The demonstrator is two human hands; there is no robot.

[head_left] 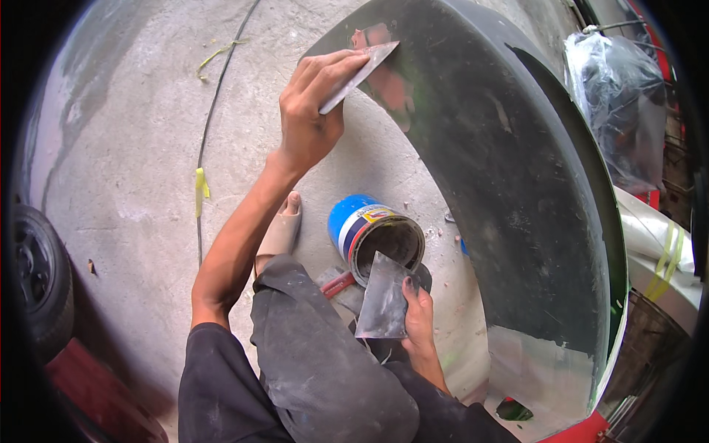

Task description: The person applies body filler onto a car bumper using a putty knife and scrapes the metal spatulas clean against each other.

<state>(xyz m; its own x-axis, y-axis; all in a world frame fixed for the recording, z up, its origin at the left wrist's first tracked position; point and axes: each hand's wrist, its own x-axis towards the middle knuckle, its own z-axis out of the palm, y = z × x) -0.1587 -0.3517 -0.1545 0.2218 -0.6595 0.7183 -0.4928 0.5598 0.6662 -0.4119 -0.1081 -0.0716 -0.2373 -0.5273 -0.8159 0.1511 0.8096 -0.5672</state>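
Note:
My left hand (312,100) grips a thin grey filler spreader (360,77), holding it at the upper end of a large, curved dark-grey car body panel (509,170). Beside the spreader, patches of pinkish-red filler (390,88) show on the panel. Lower down, over my lap, my right hand (421,317) is closed on a flat grey plate (384,299), with the thumb pressed on its face. Smears mark the plate's surface. Just beyond it, a blue, open-topped can (354,218) leans toward me, and its inside looks grey and coated.
A red-handled scraper (338,285) lies by the can. A black cable (210,122) with yellow tape crosses the concrete floor (125,170) at the left, near a wheel (43,269). Clear plastic sheeting (620,103) covers something at the far right. My sandalled foot (282,229) stands left of the can.

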